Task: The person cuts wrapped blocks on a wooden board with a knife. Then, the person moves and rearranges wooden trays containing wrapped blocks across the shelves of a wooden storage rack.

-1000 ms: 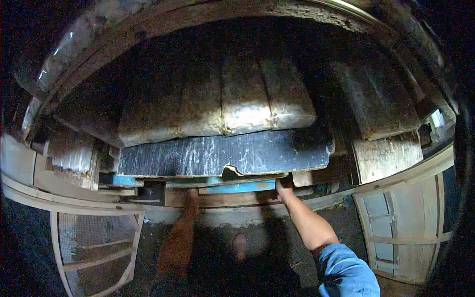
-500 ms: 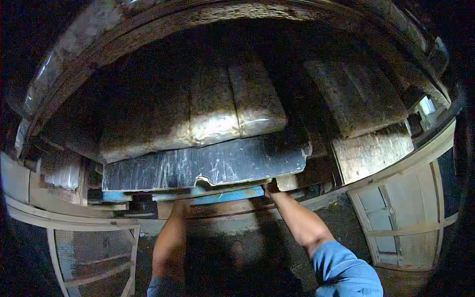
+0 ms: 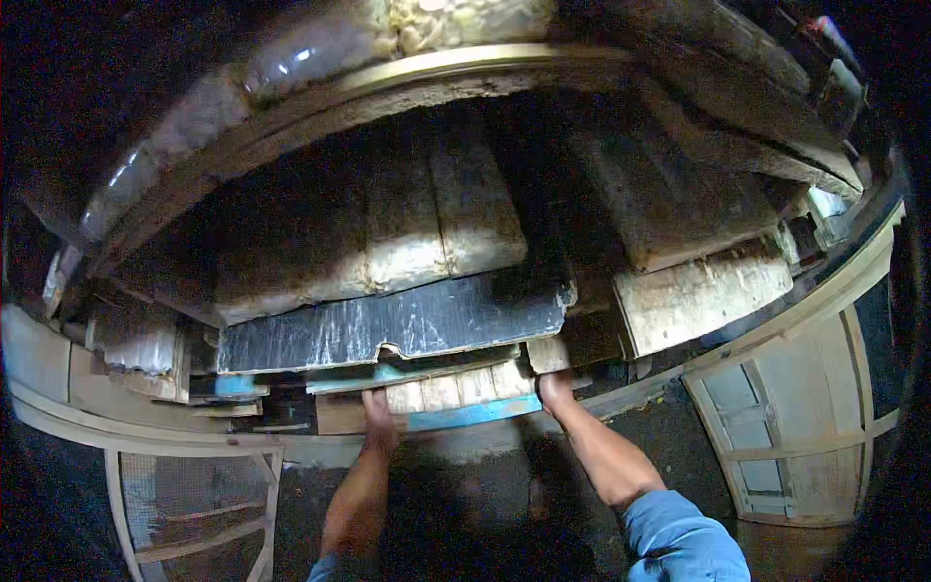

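A shallow wooden tray, its front edge partly painted blue, juts out below a dark, scratched board. Pale slats show behind that front edge. My left hand reaches over the front edge left of the blue part, fingers bent onto the wood and slightly blurred. At the right end of the tray my right hand is closed around the corner, with most fingertips hidden. A thin board with flaking blue paint lies just above the slats.
Long light-coloured padded-looking slabs rest above the dark board. A pale worn panel hangs at the right. Mesh-covered and panelled wooden frames stand low on both sides. A curved-looking beam crosses overhead.
The tray's blue front edge has come down and toward me, exposing the pale slats. Both hands moved with it, and the view has shifted slightly.
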